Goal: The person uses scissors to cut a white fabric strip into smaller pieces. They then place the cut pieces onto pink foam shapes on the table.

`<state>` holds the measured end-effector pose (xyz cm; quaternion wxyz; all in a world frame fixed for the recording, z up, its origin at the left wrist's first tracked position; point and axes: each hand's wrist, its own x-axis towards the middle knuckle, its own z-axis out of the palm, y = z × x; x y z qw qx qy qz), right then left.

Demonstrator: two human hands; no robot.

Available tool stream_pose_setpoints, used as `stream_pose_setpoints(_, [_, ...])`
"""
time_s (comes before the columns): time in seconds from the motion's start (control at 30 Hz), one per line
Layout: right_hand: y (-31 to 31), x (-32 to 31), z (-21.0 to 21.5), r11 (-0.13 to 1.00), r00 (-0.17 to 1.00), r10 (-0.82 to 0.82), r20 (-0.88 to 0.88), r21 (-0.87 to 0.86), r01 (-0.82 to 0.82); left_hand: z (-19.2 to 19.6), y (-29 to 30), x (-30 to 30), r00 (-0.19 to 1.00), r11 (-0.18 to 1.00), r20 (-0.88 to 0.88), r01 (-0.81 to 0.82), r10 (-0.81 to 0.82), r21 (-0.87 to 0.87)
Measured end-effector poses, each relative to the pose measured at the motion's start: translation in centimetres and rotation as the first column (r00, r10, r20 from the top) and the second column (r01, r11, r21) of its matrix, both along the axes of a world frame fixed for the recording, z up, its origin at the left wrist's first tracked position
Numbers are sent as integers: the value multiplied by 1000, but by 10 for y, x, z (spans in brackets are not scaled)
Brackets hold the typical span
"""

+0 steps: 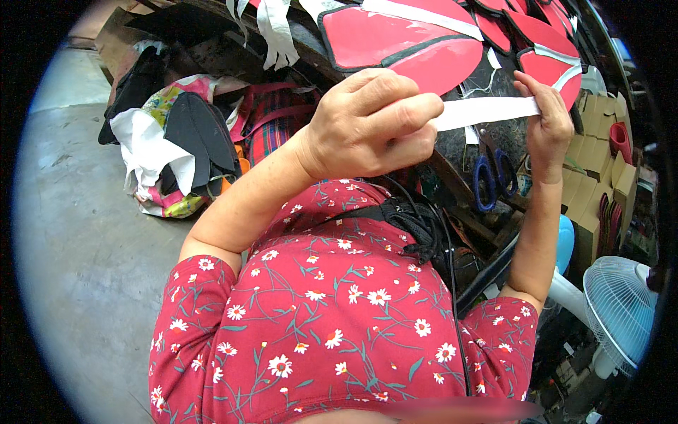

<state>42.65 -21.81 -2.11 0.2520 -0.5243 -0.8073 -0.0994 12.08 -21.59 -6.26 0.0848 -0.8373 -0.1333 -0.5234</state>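
Note:
A white strip, apparently of cloth or tape, is stretched almost level between my two hands. My left hand is closed in a fist on its left end. At the other end, my right hand pinches it between thumb and fingers. Just beyond the strip lies a red, rounded flat piece with black edging and a white band. Another such red piece with white bands lies beyond my right hand. Below the strip rest scissors with blue handles.
More red pieces are heaped at the far right of the dark table. White scraps hang at its far left. A colourful bag with black pieces stands on the floor at left. Cardboard boxes and a blue-white fan stand at right.

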Motion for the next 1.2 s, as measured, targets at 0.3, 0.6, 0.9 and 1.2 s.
stream_pose_setpoints(0.3, [-20, -8, 32, 955, 999, 41, 1, -295, -39, -2, 0, 9, 987, 830, 154, 119, -40, -544])
stream_pose_setpoints(0.6, [-12, -69, 12, 646, 799, -220, -560, -698, -311, 8, -5, 5, 855, -155, 512, 519, 82, -841])
stream_pose_setpoints(0.9, [14, -58, 12, 635, 762, -368, -532, -743, -212, -9, 16, -13, 959, 867, 5, -255, 285, -428])
stream_pose_setpoints(1.2, [68, -94, 15, 638, 955, 194, -223, -711, -295, -36, 66, -25, 983, 810, -34, -169, 182, -561])
